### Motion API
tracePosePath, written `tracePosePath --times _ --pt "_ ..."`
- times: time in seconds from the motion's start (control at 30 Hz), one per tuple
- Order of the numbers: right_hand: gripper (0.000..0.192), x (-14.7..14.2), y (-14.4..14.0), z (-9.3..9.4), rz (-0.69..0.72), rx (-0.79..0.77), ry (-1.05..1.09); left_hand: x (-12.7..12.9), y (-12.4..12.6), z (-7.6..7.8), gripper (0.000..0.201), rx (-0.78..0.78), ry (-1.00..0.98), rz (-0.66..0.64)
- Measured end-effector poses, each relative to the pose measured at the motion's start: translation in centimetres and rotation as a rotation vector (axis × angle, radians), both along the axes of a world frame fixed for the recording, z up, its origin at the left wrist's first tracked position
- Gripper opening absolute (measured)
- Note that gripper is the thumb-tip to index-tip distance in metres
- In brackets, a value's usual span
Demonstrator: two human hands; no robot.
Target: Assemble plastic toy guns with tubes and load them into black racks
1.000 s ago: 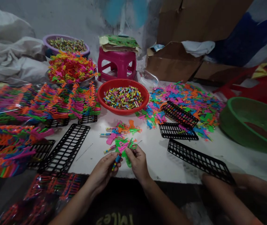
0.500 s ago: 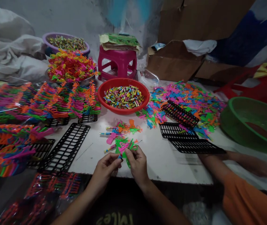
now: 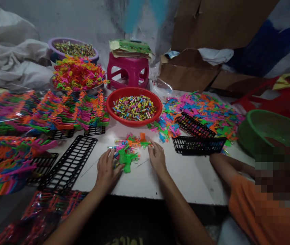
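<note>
Both hands rest spread and empty on the white tabletop (image 3: 160, 177): left hand (image 3: 106, 170) touching the green toy pistol (image 3: 126, 160), right hand (image 3: 157, 157) at its 2 o'clock. The pistol looks light, stiff, thin plastic; best pinched at the grip.

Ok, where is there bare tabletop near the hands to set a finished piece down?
Bare white table shows between the right hand and the co-worker's arm, and a smaller patch between the left hand and the flat black rack. It is crowded between the hands around the small toy pile, and towards the red bowl.
</note>
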State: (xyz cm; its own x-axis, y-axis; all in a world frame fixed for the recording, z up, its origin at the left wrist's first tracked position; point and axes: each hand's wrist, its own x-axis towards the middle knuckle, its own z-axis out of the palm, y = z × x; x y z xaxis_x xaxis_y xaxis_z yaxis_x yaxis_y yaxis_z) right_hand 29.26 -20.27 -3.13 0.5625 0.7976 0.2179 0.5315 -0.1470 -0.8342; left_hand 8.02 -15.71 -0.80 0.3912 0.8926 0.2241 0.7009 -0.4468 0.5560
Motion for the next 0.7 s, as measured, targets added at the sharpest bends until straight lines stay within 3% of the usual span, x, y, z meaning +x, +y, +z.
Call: tracePosePath --times 0.13,0.27,0.37,0.43,0.53,0.63,0.7 --pt "0.037 2.8 1.1 -3.3 0.048 -0.131 -0.298 0.2 0.6 -1.8 0.057 0.121 0.272 -0.054" --pt "0.034 4.7 -1.0 -5.9 -0.098 -0.098 -0.428 1.5 1.8 -2.4 0.055 0.151 0.273 -0.002" --pt "0.036 6.4 -3.4 -6.5 -0.163 -0.079 -0.498 2.6 3.1 -2.7 0.055 0.151 0.219 0.008" --pt "0.036 7.4 -4.1 -5.3 -0.216 -0.045 -0.513 3.1 3.7 -2.9 0.057 0.156 0.175 0.010" --pt "0.035 8.3 -1.8 -0.7 -0.213 0.067 -0.470 3.5 4.1 -3.3 0.064 0.172 0.109 -0.013" --pt "0.034 8.5 4.8 5.0 -0.036 0.053 -0.387 3.3 4.3 -3.4 0.067 0.193 0.042 -0.056" --pt "0.034 8.0 10.4 7.7 0.113 -0.206 -0.428 3.1 4.3 -3.4 0.067 0.206 -0.008 -0.064"
